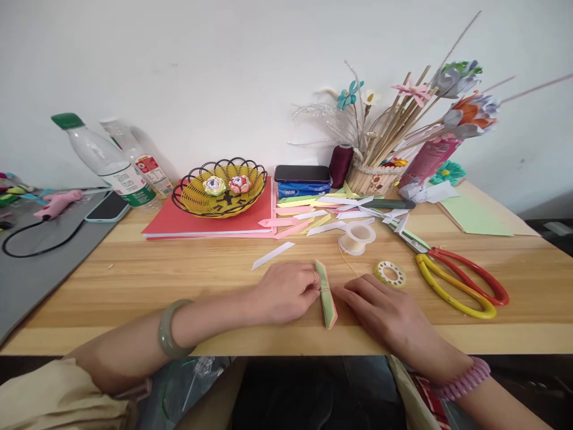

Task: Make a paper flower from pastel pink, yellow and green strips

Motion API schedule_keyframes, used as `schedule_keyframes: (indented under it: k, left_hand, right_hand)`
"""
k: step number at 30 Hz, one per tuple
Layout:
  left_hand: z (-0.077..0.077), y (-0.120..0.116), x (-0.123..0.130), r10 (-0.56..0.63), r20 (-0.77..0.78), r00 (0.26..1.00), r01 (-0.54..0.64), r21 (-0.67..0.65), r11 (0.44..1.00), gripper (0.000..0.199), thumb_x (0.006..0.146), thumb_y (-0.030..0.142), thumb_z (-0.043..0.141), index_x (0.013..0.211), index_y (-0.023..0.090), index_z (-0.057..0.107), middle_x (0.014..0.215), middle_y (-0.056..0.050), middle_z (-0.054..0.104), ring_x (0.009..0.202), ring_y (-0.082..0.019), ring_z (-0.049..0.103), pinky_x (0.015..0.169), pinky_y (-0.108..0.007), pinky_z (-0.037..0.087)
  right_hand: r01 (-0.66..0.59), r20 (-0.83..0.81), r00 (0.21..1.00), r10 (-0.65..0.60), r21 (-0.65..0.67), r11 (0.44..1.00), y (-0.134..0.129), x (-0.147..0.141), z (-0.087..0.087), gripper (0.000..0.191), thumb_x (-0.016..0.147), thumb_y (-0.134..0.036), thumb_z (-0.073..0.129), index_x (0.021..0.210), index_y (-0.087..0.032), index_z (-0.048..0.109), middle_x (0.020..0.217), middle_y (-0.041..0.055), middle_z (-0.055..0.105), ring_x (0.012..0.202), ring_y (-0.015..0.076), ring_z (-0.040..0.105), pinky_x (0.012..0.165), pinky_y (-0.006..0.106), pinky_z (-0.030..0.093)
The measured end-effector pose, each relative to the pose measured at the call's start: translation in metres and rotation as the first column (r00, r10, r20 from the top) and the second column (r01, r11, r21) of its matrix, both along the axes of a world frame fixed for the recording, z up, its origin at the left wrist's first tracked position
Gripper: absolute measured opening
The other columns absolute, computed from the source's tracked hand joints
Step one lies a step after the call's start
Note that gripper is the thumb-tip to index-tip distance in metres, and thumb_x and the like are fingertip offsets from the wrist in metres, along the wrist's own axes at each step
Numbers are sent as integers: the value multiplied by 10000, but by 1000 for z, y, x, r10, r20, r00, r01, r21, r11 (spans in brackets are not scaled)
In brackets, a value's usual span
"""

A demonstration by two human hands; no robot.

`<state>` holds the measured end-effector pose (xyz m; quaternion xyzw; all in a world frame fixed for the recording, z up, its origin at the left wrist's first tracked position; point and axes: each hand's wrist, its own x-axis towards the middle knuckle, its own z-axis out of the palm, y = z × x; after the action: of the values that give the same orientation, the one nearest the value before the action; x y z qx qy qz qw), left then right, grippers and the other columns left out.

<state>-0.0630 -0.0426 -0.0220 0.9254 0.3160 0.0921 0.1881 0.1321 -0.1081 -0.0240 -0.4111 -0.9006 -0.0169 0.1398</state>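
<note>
A narrow bundle of folded green and pink paper strips (328, 304) stands out between my hands near the table's front edge, with fine thread (325, 289) wound around its middle. My left hand (286, 292) is closed in a pinch right beside that middle, touching the bundle's left side. On the other side, my right hand (387, 310) rests on the table, its index finger and thumb pinched by the thread a little apart from the paper. Thread from a white spool (357, 239) trails down toward my right fingers. The pinched thread ends are mostly hidden.
Scissors with red and yellow handles (465, 286) and a tape roll (390, 273) lie right. Behind are paper strips (308, 221), a yellow basket (219, 206) on red paper (161, 230), and a holder of sticks (373, 179). Bottles (120, 179) and a phone (106, 207) stand left.
</note>
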Motion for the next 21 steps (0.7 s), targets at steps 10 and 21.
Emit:
schedule_keyframes:
  k: [10,21]
  left_hand:
    - [-2,-2,4,-65,-132,989,88,178,980,258,868,231,320,806,143,555,848,-55,626,779,-189,566,670,-312,432]
    - [-9,4,7,-97,-154,983,124,173,977,199,798,168,391,714,138,569,761,-46,643,709,-175,567,650,-288,410]
  right_hand:
    - [42,-19,999,-41,57,997,1,4,-7,268,884,-141,319,1014,-128,553,828,90,583,744,196,527,636,326,460]
    - [-1,-18,1000,1,-9,1000,0,4,-6,306,872,-107,279,1018,-122,547,859,103,570,749,206,505,661,353,461]
